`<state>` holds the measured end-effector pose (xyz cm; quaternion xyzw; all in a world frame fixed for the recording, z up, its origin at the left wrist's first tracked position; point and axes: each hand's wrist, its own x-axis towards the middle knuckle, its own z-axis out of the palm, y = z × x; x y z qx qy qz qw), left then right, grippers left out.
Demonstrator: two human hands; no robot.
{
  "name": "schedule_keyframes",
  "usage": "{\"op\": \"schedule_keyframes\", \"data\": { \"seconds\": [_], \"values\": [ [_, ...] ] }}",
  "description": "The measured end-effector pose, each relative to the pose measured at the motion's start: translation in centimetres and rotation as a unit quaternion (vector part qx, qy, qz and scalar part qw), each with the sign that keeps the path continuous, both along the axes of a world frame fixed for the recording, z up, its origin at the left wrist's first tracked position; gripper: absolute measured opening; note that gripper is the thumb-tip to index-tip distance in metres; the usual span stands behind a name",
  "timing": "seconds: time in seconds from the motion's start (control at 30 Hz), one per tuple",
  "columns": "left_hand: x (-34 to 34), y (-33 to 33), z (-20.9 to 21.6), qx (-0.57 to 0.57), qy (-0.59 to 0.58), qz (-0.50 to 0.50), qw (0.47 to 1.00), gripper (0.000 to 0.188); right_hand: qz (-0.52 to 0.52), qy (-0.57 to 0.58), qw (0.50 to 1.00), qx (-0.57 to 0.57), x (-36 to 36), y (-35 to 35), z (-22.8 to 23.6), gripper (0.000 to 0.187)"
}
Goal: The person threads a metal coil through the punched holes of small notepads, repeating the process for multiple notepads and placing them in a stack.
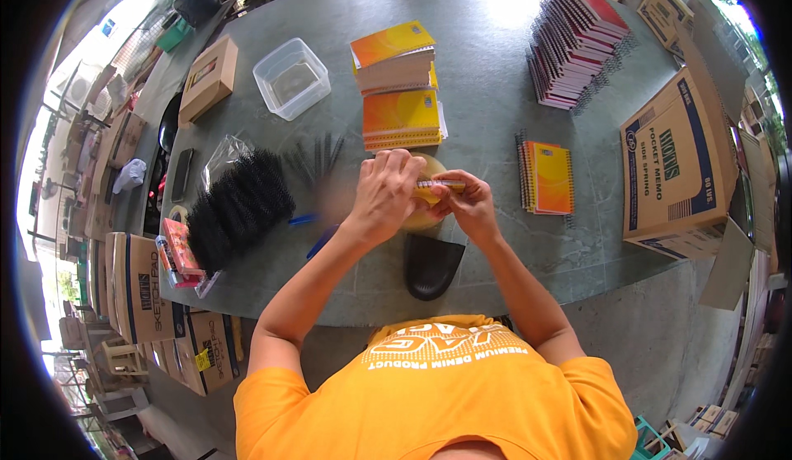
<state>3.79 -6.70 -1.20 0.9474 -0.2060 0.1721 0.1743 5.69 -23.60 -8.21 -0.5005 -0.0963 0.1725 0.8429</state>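
Note:
Over the near middle of the table, both my hands are closed on a small yellow memo pad (439,186) whose edge has a row of punched holes. My left hand (384,192) grips its left end, fingers bent over the top. At its right end my right hand (468,200) pinches it between thumb and fingers. Beneath them shows part of a round, pale yellowish thing (416,219), mostly hidden. A black, rounded piece (433,267) lies just nearer me. Beyond my hands rise stacked yellow-orange pads (402,115), apparently without coils.
Black spiral coils (239,207) form a heap at left, with loose coils (318,156) beside it. A clear plastic tub (289,80) stands farther back. Coil-bound yellow notebooks (550,178) lie right. Tall red spiral notebooks (582,39) and an open carton (676,163) occupy the right side.

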Motion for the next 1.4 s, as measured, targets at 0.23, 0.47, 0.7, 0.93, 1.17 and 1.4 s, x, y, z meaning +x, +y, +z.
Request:
{"op": "schedule_keyframes", "data": {
  "seconds": [0.23,0.47,0.7,0.93,1.17,1.4],
  "values": [
    [0.3,0.4,0.1,0.019,0.023,-0.008,1.0,0.028,0.002,0.0,0.999,-0.033,0.1,-0.2,0.4,0.022],
    [0.6,1.0,-0.6,0.004,0.019,-0.015,1.0,0.029,-0.024,0.037,0.998,0.034,-0.6,-0.3,3.3,0.022],
    [0.4,-0.1,0.2,-0.017,-0.001,-0.011,1.0,0.033,-0.001,-0.003,1.0,0.024,-0.6,-0.6,1.7,0.023],
    [0.3,-0.4,0.1,-0.014,0.041,-0.021,0.999,0.031,0.009,0.01,1.0,-0.008,-0.9,-1.1,0.9,0.024],
    [0.4,-0.6,-0.3,-0.024,0.023,-0.035,0.999,0.031,-0.012,0.016,1.0,-0.002,-1.2,-1.2,0.9,0.03],
    [0.8,-0.8,0.0,-0.041,0.055,-0.045,0.997,0.024,-0.062,0.02,0.996,-0.063,-1.9,-1.3,0.6,0.02]
  ]
}}
